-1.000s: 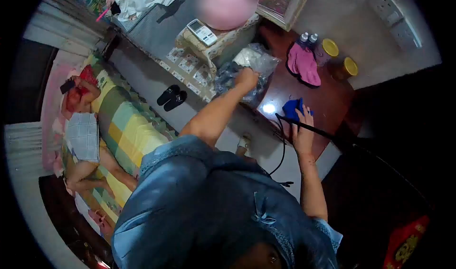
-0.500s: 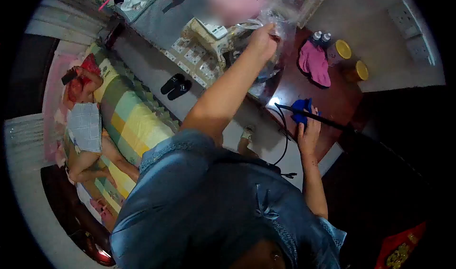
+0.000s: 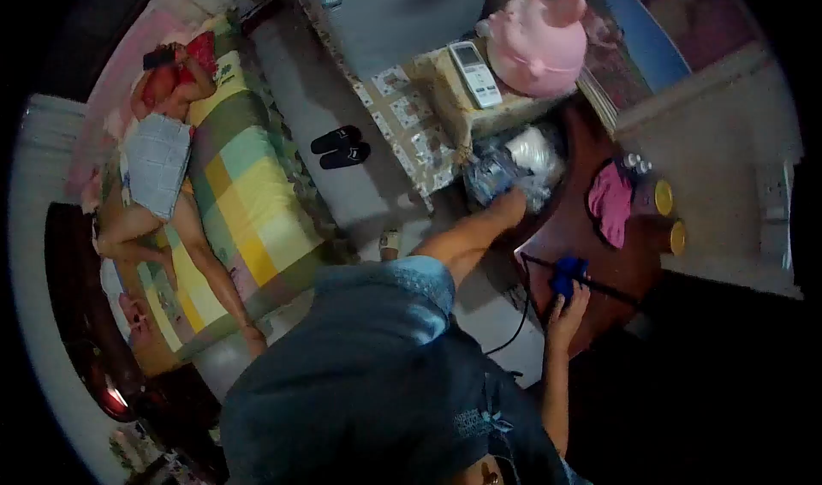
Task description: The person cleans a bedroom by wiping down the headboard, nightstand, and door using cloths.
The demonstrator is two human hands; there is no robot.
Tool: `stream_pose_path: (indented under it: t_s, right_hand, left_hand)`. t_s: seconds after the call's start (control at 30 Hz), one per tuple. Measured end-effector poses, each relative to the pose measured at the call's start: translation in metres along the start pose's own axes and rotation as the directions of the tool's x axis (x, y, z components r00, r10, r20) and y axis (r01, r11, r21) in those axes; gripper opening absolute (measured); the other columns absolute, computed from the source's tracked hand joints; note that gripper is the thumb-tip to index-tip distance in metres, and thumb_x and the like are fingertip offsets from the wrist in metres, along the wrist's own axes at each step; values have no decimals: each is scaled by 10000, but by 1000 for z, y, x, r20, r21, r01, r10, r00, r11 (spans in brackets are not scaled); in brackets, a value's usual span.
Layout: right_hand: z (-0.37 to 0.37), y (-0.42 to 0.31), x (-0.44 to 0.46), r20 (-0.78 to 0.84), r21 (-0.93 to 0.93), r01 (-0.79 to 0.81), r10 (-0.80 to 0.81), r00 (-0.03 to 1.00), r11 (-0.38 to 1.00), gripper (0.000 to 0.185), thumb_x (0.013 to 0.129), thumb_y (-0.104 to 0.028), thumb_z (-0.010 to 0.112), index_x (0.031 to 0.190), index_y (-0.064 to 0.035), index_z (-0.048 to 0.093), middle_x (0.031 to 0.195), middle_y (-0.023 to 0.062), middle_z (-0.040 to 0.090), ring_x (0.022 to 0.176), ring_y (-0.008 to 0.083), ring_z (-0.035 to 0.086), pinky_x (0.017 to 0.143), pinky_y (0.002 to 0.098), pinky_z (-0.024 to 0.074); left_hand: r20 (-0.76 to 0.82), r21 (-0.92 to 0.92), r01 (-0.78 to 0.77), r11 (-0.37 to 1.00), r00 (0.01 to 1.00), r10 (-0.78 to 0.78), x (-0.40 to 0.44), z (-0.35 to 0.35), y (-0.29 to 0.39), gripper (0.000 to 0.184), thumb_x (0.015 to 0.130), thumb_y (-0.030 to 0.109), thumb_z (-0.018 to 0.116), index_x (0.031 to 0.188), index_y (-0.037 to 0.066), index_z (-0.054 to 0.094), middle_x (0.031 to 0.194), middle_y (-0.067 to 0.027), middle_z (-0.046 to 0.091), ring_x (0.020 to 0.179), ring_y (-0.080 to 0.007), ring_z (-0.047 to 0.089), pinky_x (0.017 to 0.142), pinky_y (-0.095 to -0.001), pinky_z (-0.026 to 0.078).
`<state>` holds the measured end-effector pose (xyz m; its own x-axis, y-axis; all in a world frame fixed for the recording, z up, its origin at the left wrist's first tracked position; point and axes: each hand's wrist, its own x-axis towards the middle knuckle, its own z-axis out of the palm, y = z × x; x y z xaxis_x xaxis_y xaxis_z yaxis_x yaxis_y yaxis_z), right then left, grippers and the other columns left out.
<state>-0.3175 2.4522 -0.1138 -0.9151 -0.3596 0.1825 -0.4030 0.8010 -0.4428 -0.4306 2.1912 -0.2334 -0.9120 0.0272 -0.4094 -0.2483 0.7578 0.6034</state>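
My left hand (image 3: pixel 511 207) reaches down into crumpled clear plastic bags (image 3: pixel 492 170), its fingers hidden from view against them. A whitish bundle (image 3: pixel 533 151) shows through the plastic. The bags sit in a nook beside a dark red-brown wooden tabletop (image 3: pixel 612 271). On that tabletop, my right hand (image 3: pixel 567 307) is closed on the near edge of a bunched blue cloth (image 3: pixel 568 273). A thin black rod (image 3: pixel 599 286) crosses in front of the cloth.
A pink pig figure (image 3: pixel 539 44) and a white remote control (image 3: pixel 473 76) stand on a cloth-covered stand. A pink cloth (image 3: pixel 609 204) and yellow-lidded containers (image 3: pixel 664 198) are by the wall. A person (image 3: pixel 163 177) lies on the checked bed (image 3: pixel 244 202). Black slippers (image 3: pixel 341 147) are on the floor.
The view has swung, bringing the whole pig figure into sight. My left hand has moved from beside the pig figure down into the plastic bags. My right hand stays at the blue cloth.
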Motion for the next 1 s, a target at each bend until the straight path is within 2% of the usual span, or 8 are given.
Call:
stream_pose_path:
  t_s: [0.1,0.3,0.5,0.57,0.63,0.73,0.83,1.0]
  right_hand:
    - [2,5,0,1,30,-34,34,999,999,360,911,-61,486,1265,3,506,1421,231,412,1347,415,341,1109,496,278]
    - [-33,-34,26,117,425,-403,392,913,811,375,925,-44,468,1298,-17,489,1341,212,488,1237,355,466,1035,431,371]
    - [-10,-39,89,-55,332,-127,153,987,935,398,888,-56,549,1282,-33,496,1217,172,567,1132,307,546,993,374,406]
    - [6,-76,116,-44,392,-39,61,997,919,432,878,-50,568,1297,-50,462,1241,176,557,1134,318,555,983,378,416]
    - [4,-147,138,108,521,-34,-26,994,853,439,885,-21,552,1308,5,438,1268,169,509,1191,287,489,1030,357,365]
    - [52,-177,155,220,471,233,-369,903,851,568,883,-85,602,1400,-62,368,1327,230,479,1218,390,484,1016,416,387]
    - [58,-199,156,256,252,469,-526,811,847,620,868,-71,625,1421,-26,350,1380,239,427,1287,408,392,1070,459,319]
    - [70,-129,144,160,205,480,-513,844,853,447,855,-52,581,1285,29,487,1266,241,515,1166,432,478,1003,470,381]
  left_hand:
    - [197,316,-247,916,961,192,-11,10,-4,323,878,112,496,1150,27,648,1341,-229,465,1276,-430,388,975,-541,426]
    - [170,152,-236,960,963,210,-58,-39,10,494,802,98,555,1290,26,524,1369,-260,399,970,-433,604,832,-459,527]
    - [-330,-166,-209,964,933,145,-128,-93,10,451,889,144,559,1314,8,490,1347,-199,445,862,-307,664,722,-408,530]
    - [-136,-822,-176,542,984,113,-123,-87,-1,470,947,305,571,1324,39,483,1182,-95,582,845,-208,654,688,-352,517]
    - [-154,-921,-178,346,983,96,-127,-90,1,482,952,396,575,1318,96,481,984,-17,630,804,-143,620,675,-309,499]
    - [-43,-918,-38,-395,999,5,-157,-112,-10,355,920,371,633,1200,173,542,946,-16,616,758,-163,603,667,-313,503]
    - [-32,-907,-206,-366,903,-429,-141,-108,-61,505,907,267,657,1331,72,466,1141,-114,624,963,-221,625,791,-380,535]
    - [-500,-848,-171,502,574,-648,-95,-89,-199,537,911,224,593,1392,64,415,1173,-148,616,1013,-326,621,844,-441,516]
